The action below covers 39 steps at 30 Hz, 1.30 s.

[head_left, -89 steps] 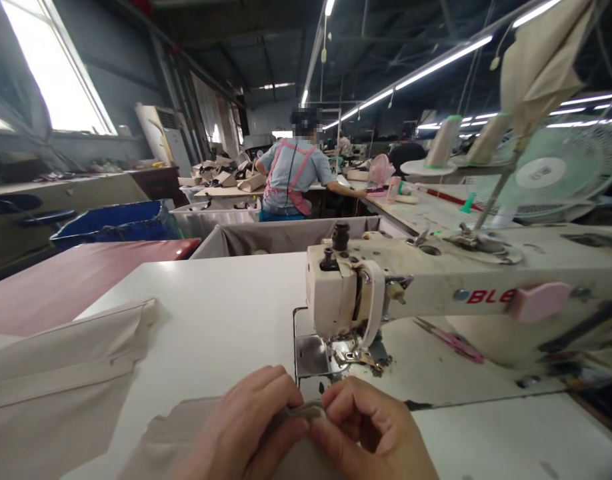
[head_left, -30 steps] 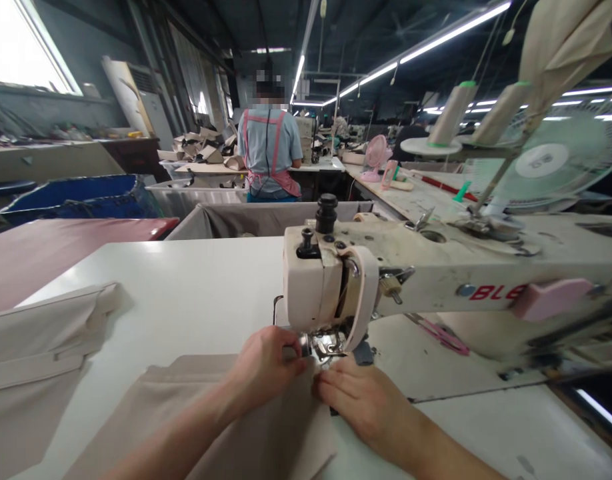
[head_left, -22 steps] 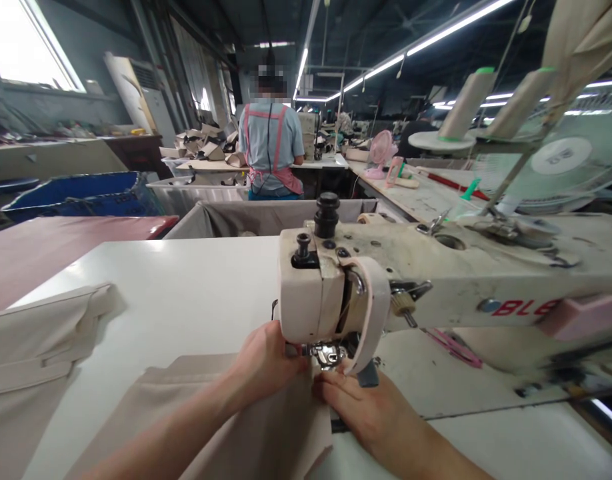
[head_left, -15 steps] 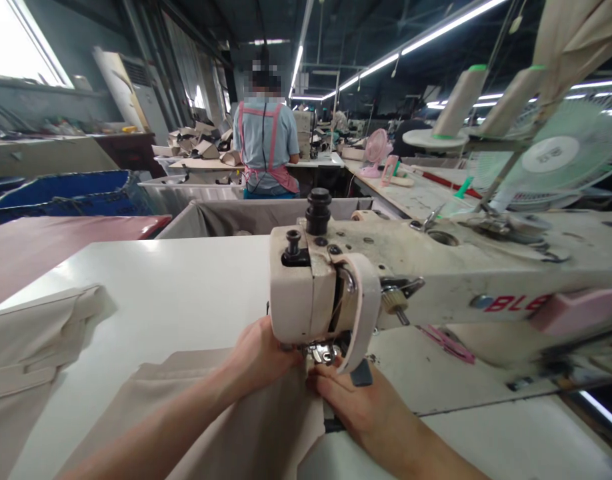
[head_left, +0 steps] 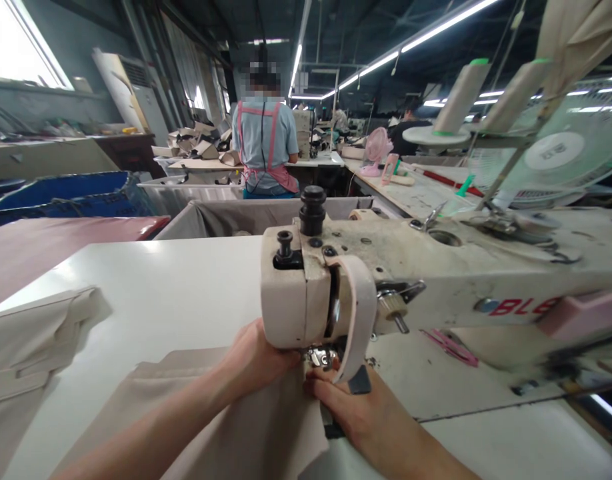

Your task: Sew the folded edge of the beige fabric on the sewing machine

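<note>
Broadly, the white tabletop (head_left: 181, 287) spreads beneath and leftward of the fingers of your left hand (head_left: 256, 357). The sewing machine (head_left: 436, 267) comes next in size; its head stands right over your left fingertips, and its arm runs off beyond and to the right of the fingers of your right hand (head_left: 355, 408). Your beige cloth (head_left: 269, 433) lies under your left fingers and forearm and spills back towards you, its near edge reaching up to your right fingertips. A second, folded piece of beige cloth (head_left: 29, 333) sits well apart, to the left of your left fingers.

Your right fingers lie close together at the cloth's edge; whether they pinch or just press, you can't tell from here. Your left fingers are on the cloth too, but their tips go partly out of sight beneath the head, so their grip is unclear. Out past your right fingers rest the pink snips (head_left: 453, 348). Smallest is the presser foot (head_left: 322, 358), just ahead of your fingertips and between them.

You seem to be at the feeding step, guiding the edge in. The next move calls for keeping the layers flat and aligned, with your fingertips clear of the foot.
</note>
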Motion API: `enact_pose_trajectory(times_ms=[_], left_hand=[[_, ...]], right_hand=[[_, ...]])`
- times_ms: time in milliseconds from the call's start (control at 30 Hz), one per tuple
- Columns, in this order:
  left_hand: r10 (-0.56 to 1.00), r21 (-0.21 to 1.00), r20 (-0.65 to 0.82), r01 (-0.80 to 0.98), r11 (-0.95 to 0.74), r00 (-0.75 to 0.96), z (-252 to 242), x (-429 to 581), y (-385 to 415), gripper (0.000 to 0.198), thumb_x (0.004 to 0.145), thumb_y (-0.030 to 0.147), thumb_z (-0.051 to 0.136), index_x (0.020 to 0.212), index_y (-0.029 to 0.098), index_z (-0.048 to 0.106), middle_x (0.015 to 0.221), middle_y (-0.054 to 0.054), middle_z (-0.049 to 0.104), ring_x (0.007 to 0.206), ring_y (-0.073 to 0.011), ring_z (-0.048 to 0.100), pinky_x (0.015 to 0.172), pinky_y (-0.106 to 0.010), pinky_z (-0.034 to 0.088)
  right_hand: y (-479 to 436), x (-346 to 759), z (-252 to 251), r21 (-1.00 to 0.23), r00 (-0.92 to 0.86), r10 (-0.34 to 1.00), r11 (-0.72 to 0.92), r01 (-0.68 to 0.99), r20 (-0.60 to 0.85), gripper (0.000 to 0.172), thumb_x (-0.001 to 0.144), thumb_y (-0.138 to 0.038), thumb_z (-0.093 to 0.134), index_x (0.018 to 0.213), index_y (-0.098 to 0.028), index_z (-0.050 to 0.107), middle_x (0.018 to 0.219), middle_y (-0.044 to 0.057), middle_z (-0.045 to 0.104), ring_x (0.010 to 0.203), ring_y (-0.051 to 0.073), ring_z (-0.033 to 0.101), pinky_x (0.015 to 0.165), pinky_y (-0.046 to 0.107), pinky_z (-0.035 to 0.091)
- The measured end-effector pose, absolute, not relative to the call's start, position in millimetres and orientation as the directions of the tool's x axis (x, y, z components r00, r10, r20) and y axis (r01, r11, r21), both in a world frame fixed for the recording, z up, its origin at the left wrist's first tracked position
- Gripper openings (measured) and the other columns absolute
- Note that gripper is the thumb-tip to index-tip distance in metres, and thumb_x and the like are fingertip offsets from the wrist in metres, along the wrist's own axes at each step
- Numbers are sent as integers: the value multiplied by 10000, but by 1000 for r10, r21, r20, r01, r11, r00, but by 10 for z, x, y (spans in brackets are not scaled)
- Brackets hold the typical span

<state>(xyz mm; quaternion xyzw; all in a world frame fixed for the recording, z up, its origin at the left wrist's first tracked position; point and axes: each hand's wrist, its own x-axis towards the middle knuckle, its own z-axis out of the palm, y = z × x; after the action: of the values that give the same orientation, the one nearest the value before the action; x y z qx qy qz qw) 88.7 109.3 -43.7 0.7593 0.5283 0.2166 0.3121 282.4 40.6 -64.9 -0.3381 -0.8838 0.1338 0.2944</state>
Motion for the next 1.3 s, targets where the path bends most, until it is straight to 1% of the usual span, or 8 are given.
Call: enact_pose_trajectory(times_ms=[167,233,400,533,633,867,1067,1300], left_hand=[[946,649,154,692,-316,286,-435,842,651,307,698,297,677,979,194,611,1062,-84,634,990,-288,559,850,-377,458],[939,690,230,637,-343,256,-494,872,355,528,587,267,778,1054,205,541,1056,-72,601,956,-265,555,835,-358,466],[982,752,10,646,-133,191,-590,931,13,388,553,59,731,810,211,483,807,19,562,735,-169,516,675,-263,446],[968,761,11,627,-170,250,-584,903,87,417,508,78,794,808,196,529,795,19,562,731,-167,501,661,-254,429],[958,777,26,597,-200,286,-596,884,117,473,478,85,841,840,187,556,806,16,566,744,-174,506,675,-262,428],[939,795,24,563,-226,343,-578,880,101,385,557,102,814,851,183,578,850,2,587,795,-184,536,708,-272,447],[937,824,41,519,-228,347,-562,838,121,367,564,33,707,876,198,605,812,22,594,765,-167,552,696,-250,450],[899,862,-73,480,-161,432,-487,668,182,390,646,51,710,992,220,647,886,15,649,844,-174,597,766,-240,469]], right_hand=[[407,2828,-680,-487,-553,698,715,502,455,196,974,-145,447,981,-194,637,955,64,686,964,206,607,929,370,454],[417,2840,-691,-532,-531,729,681,503,432,189,966,-172,469,957,-204,655,916,66,686,920,209,616,883,364,476],[304,2844,-672,-671,-446,833,537,511,327,221,967,-231,447,988,-215,667,854,57,686,872,205,653,817,330,519],[17,2776,-692,-990,-275,954,-87,112,-115,384,922,-380,527,1271,-231,475,904,46,702,792,188,704,748,331,573],[-149,2712,-704,-893,-248,917,-372,-254,-312,657,756,-458,722,1278,-206,414,956,73,703,851,217,708,786,360,563],[-149,2606,-652,-853,-196,921,-386,-351,-337,719,640,-293,833,1216,-159,425,878,53,721,707,158,702,685,252,533],[-125,2516,-731,-888,-117,926,-376,-264,-358,567,693,-289,765,1170,-158,489,681,-19,679,607,178,681,621,305,558],[-197,2524,-710,-891,-130,942,-335,-307,-309,728,607,-243,812,1229,-144,448,997,107,691,753,199,710,701,309,528]])
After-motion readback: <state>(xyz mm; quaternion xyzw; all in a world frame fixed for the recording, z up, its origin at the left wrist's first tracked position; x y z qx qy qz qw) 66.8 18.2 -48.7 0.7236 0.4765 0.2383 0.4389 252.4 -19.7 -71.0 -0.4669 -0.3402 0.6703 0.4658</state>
